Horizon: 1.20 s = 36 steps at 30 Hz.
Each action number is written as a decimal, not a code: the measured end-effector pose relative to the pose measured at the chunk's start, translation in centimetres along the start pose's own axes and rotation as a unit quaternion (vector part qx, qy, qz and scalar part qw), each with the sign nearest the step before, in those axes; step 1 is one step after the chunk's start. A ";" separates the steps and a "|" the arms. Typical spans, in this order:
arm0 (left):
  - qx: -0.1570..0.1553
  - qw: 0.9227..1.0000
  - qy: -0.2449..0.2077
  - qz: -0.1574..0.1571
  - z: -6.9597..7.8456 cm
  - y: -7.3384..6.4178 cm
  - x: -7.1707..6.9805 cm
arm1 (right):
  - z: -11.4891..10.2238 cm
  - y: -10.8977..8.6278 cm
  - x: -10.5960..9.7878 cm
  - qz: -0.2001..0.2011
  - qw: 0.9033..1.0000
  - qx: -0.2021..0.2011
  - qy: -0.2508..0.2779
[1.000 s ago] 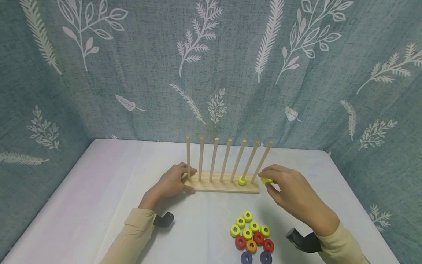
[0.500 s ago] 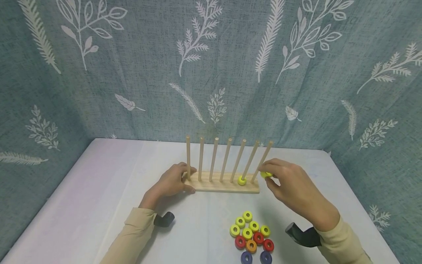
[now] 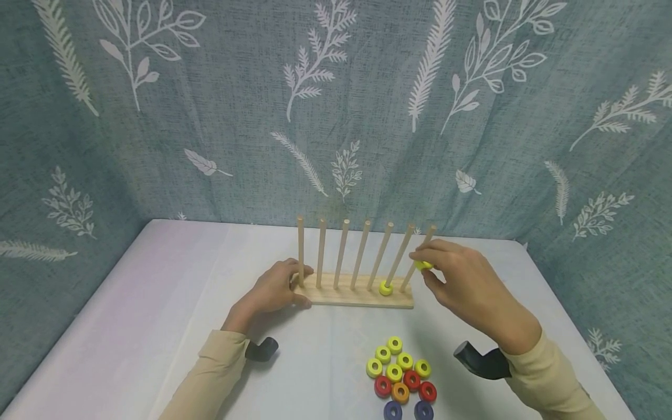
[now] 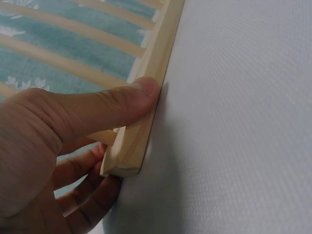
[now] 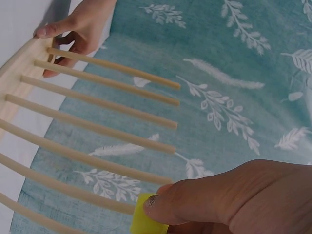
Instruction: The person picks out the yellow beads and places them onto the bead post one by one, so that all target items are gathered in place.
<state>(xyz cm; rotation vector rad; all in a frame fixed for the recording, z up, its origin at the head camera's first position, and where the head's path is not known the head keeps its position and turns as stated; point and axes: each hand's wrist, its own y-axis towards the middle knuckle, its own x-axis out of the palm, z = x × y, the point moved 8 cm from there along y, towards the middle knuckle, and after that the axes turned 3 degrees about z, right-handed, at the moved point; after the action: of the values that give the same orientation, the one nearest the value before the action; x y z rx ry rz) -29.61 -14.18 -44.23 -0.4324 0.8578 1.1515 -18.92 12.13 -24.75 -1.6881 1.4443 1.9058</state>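
A wooden peg stand (image 3: 341, 297) with a row of several upright pegs sits on the white table. At its left end, my left hand (image 3: 273, 286) grips the base, with the thumb along the front edge in the left wrist view and the other fingers behind. A yellow ring (image 3: 385, 288) lies at the foot of the second peg from the right. My right hand (image 3: 464, 283) pinches another yellow ring (image 5: 146, 219) between thumb and fingers, raised beside the rightmost peg (image 3: 412, 269). The fingers hide most of that ring in the head view.
In front of the stand lies a loose cluster of rings: several yellow rings (image 3: 394, 372), three red rings (image 3: 412, 380), one orange ring (image 3: 400, 392) and two dark purple rings (image 3: 392, 410). A patterned teal curtain (image 3: 236, 146) surrounds the white table (image 3: 173, 280) behind and at both sides.
My right hand has risen alongside the rightmost peg, carrying the yellow ring up from near the base. My left hand keeps its grip in the same place.
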 end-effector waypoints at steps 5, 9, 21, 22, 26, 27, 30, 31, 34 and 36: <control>-0.013 1.000 0.004 -0.002 -0.1 0.0 0.1 | 0.0 0.4 -0.3 0.007 1.000 -0.004 0.001; -0.011 1.000 0.005 0.001 -0.1 0.1 -0.1 | -0.1 0.8 -0.7 0.013 1.000 -0.011 -0.001; -0.025 1.000 -0.006 0.009 -0.3 0.1 -0.1 | 0.0 1.8 -1.5 0.037 0.999 -0.028 -0.001; -0.028 1.000 -0.005 0.009 -0.3 0.1 0.0 | 0.0 1.9 -1.5 0.040 0.999 -0.030 -0.001; -0.038 0.999 -0.005 0.007 -0.4 0.1 0.1 | 0.0 2.0 -1.7 0.046 0.998 -0.034 -0.002; -0.038 0.999 -0.005 0.008 -0.4 0.1 0.1 | 0.1 2.1 -1.7 0.048 0.998 -0.034 -0.001; -0.041 0.999 -0.009 0.013 -0.4 0.1 0.0 | 0.1 2.3 -1.7 0.050 0.998 -0.033 -0.001; -0.041 0.999 -0.011 0.013 -0.4 0.1 0.0 | 0.1 2.4 -1.7 0.049 0.998 -0.032 0.000; -0.038 0.999 -0.013 0.016 -0.5 0.1 0.0 | 0.2 2.7 -1.7 0.046 0.999 -0.025 -0.002; -0.033 0.999 -0.011 0.017 -0.5 0.1 0.0 | 0.3 2.9 -1.6 0.043 0.999 -0.019 -0.004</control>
<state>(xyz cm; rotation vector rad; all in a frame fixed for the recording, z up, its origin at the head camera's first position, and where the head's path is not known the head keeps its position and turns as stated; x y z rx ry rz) -29.91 -14.51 -44.53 -0.4599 0.8126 1.2154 -20.66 11.64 -21.92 -1.6585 1.5093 1.9952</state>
